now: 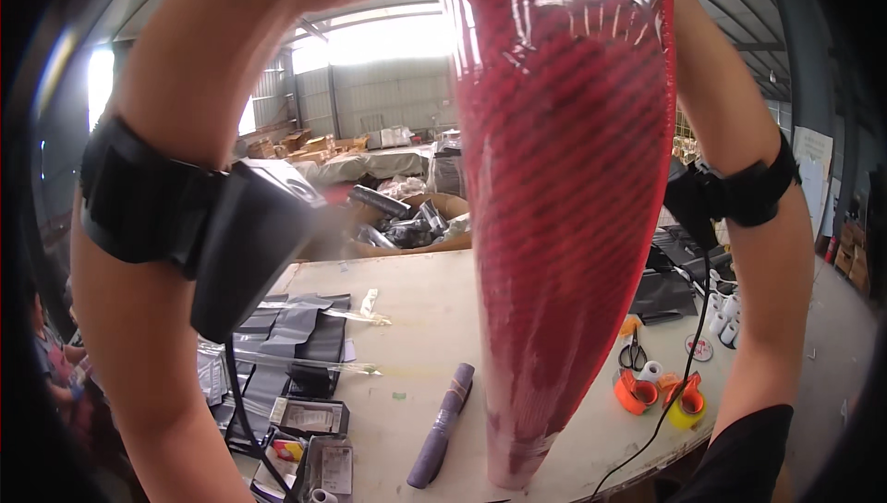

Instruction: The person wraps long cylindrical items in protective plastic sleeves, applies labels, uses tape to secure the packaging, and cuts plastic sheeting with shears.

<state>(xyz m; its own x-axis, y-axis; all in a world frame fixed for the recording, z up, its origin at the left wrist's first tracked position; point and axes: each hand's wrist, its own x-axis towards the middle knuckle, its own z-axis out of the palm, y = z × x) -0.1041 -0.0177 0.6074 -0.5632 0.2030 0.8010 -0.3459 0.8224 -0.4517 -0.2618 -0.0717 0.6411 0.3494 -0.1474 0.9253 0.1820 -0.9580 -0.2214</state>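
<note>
Evidently, both hands lay beyond the upper edge, their grip impossible to tell, while the red plastic-wrapped bundle (573,180) loomed upright between the raised arms (139,337), before a pale table (420,295) bearing a purple roll (443,429).

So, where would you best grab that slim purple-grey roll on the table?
Probably around the middle of the purple-grey roll, from above and slightly left, fingers across its long sides. It lies lengthwise on the table, far end slanting right, and the big red wrapped bundle crowds its right in this view.
</note>
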